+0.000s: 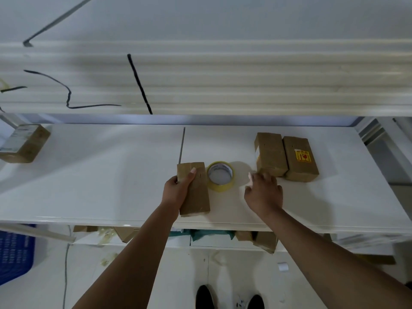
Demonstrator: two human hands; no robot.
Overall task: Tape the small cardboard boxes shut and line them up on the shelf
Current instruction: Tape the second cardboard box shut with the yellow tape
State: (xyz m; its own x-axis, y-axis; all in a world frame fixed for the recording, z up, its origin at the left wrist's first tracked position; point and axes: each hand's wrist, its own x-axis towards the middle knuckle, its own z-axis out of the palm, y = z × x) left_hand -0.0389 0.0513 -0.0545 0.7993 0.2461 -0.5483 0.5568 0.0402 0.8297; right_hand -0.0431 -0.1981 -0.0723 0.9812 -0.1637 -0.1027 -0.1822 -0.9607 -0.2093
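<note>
Cardboard box (pixel 197 192), a long brown block with flat matte faces and square edges, lies at the centre of the frame near the front edge of the smooth white shelf (pixel 100 175). The left hand (pixel 177 190) grips it along its left side, thumb laid over the top face and the other fingers (pixel 178 180) curled round the edge. Just to its right, touching or nearly so, the tape roll (pixel 220 176) lies flat: a yellowish translucent ring with a white core. Right of the roll the right hand (pixel 265 194) hovers low over the shelf, its fingers (pixel 253 178) blurred; whether they pinch anything I cannot tell.

In the right part of the frame, the plain box (pixel 270 153) and the stickered box (pixel 299 158), which bears a yellow and red label, lie side by side with their long sides touching. At the far left edge a labelled box (pixel 24 143) with white paper on one face sits well apart. A blue crate (pixel 15 253) with a gridded wall shows at lower left.
</note>
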